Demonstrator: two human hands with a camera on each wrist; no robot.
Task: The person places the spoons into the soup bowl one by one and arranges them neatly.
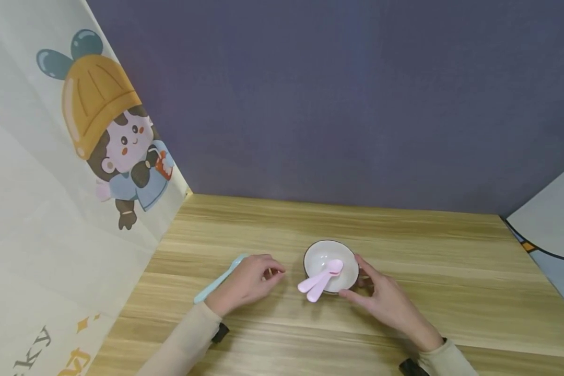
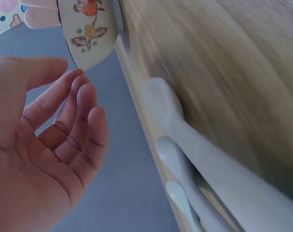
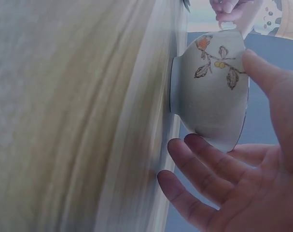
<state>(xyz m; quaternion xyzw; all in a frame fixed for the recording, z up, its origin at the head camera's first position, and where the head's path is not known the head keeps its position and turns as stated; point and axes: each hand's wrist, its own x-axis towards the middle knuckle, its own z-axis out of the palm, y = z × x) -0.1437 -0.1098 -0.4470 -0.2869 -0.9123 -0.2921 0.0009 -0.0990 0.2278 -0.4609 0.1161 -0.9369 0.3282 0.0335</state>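
Observation:
A small white bowl [image 1: 316,257] with a dark rim stands on the wooden table, a fruit-and-leaf pattern on its outer wall. Two pink spoons [image 1: 317,287] lie in it, their handles out over the near-left rim. My right hand [image 1: 390,303] holds the bowl from the right, thumb at the rim and fingers around the far side. To the left, my left hand [image 1: 246,282] hovers with loosely bent fingers and nothing in them. A light blue spoon [image 1: 216,284] lies beside that hand, and the left wrist view shows two more pale spoons [image 2: 204,159] alongside it.
A dark blue-grey panel [image 1: 333,104] rises behind the table's back edge. At the left stands a pale wall with a cartoon figure [image 1: 127,141], and another printed panel [image 1: 554,230] is at the right. Wood-grain tabletop [image 1: 451,261] extends right of the bowl.

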